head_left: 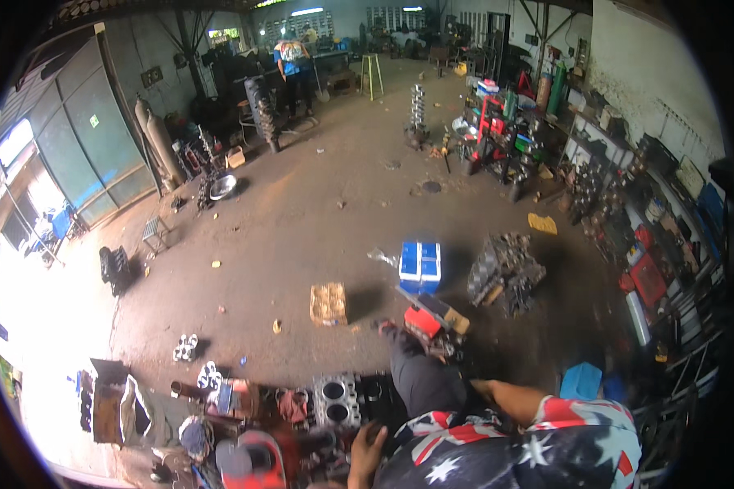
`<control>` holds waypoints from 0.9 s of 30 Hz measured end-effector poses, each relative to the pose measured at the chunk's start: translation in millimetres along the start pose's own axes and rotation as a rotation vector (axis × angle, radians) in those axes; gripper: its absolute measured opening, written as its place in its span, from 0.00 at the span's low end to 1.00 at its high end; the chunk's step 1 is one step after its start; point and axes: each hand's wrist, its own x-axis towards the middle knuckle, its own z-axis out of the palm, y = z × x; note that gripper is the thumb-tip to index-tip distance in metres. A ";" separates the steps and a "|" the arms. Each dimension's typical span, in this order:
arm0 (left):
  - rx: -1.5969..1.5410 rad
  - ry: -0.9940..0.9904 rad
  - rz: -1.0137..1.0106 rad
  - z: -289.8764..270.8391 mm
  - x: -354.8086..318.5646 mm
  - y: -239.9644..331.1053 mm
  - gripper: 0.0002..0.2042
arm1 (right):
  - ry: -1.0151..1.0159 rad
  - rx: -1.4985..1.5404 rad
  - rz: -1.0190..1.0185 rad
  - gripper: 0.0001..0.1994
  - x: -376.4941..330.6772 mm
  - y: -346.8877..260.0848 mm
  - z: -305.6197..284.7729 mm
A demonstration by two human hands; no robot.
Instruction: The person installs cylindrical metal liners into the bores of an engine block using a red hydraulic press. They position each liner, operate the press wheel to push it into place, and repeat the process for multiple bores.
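Observation:
My left hand (pixel 369 447) is low in the picture, just right of a metal engine block (pixel 335 401) with large round cylinder bores. Its fingers look apart, and I see nothing held in them. My right forearm (pixel 511 398) reaches leftward from a patterned sleeve toward my dark trouser leg (pixel 420 371). The right hand itself is hidden at the leg, so its grip does not show. Beyond the leg, a red box (pixel 422 323) and several metal parts lie beside a flat piece of cardboard (pixel 446 311).
A blue and white carton (pixel 420 266), a brown carton (pixel 328 303) and a large dark engine block (pixel 506 273) sit on the floor ahead. Cluttered shelves (pixel 628 220) line the right side. A red machine (pixel 257 460) stands lower left. Another person (pixel 292 65) is far back.

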 end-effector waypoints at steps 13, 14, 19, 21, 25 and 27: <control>-0.370 0.433 -0.457 -72.9 334.3 -8.4 0.19 | -0.283 -0.461 -0.358 0.22 300.5 -552.2 102.5; -0.391 0.424 -0.497 -75.3 338.3 -15.1 0.19 | -0.373 -0.525 -0.540 0.21 294.4 -577.0 107.9; -0.452 0.411 -0.674 -83.4 349.4 -21.7 0.19 | -0.333 -0.905 -0.716 0.25 272.6 -648.9 138.5; -0.490 0.505 -0.709 -80.3 352.0 -13.2 0.18 | -0.401 -0.903 -0.717 0.26 267.9 -663.9 157.8; -0.170 0.647 -0.634 -71.8 351.0 -3.7 0.29 | -0.557 -1.044 -0.615 0.25 243.6 -689.9 220.4; -0.247 0.587 -0.818 -64.5 352.0 -11.9 0.29 | -0.592 -1.169 -0.736 0.21 225.4 -700.5 255.4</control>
